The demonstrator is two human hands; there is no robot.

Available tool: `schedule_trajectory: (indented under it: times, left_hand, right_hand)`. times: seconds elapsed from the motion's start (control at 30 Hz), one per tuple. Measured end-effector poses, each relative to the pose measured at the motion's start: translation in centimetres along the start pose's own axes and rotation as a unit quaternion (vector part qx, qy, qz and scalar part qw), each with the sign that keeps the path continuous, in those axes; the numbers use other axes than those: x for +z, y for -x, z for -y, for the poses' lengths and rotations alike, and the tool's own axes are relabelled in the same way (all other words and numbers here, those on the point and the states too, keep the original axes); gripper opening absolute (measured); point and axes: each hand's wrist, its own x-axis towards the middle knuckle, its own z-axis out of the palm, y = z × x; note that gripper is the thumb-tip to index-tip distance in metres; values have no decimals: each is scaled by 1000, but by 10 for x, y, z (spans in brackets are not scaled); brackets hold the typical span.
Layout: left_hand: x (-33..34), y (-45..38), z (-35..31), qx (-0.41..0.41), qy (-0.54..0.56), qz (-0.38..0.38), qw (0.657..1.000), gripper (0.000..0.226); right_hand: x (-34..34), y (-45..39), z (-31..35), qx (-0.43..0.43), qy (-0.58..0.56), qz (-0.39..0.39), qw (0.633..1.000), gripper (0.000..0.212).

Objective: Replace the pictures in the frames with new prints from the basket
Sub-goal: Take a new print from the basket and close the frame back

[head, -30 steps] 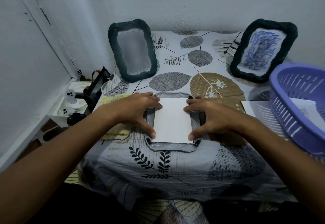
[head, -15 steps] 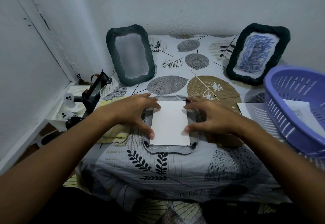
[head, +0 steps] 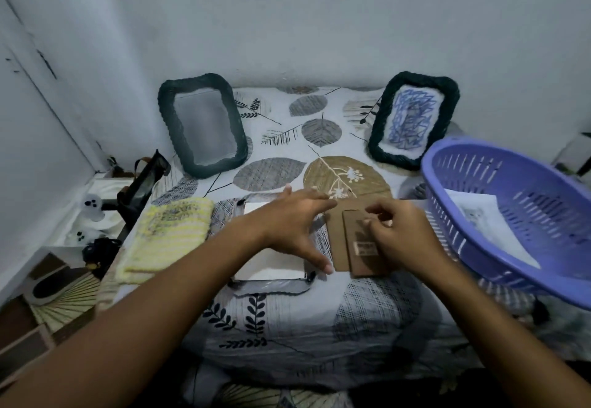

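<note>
Table, leaf-print cloth [head: 281,318], bearing all items below. Purple basket [head: 524,231] at my right, tilted, prints [head: 486,219] lying inside. Two dark woven frames propped at the wall: left frame [head: 203,126] with a grey blank face, right frame [head: 414,119] showing a blue scribble picture. Yellow knitted cloth [head: 169,235] at my left. Third frame [head: 271,284] lying face down before me, a white sheet [head: 271,267] resting in its opening. Brown cardboard backing [head: 348,241] just right of it. My left hand [head: 294,222], fingers spread wide over the sheet, thumb beside the cardboard. My right hand [head: 399,231], fingers curled, pinching the backing's top edge.
</note>
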Motion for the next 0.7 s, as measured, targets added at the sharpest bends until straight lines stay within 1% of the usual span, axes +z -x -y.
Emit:
schedule_trajectory:
  times: [0.1,0.17,0.23,0.33,0.5,0.7]
  left_hand:
    - [2,-21,-5,-14,1,29,999,124]
    - [4,-32,-5,-22,2,49,999,125]
    - [8,-40,-3,-21,-19,63,998,122]
    - [13,-48,-1,-16,-39,71,997,118]
    - [11,-49,-7,-9,-70,76,995,121]
    - [11,-50,-7,2,-81,77,994,118]
  right_hand:
    - [-1,4,-3,12,-4,-11,1000,20]
    - [-2,5,-5,21,-12,-10,1000,20]
    - [-5,6,-5,31,-26,-3,999,20]
    - [-7,7,-6,45,-40,9,998,17]
    - [-8,9,-6,70,-58,29,995,28]
    - [-6,6,-3,124,-114,20,986,32]
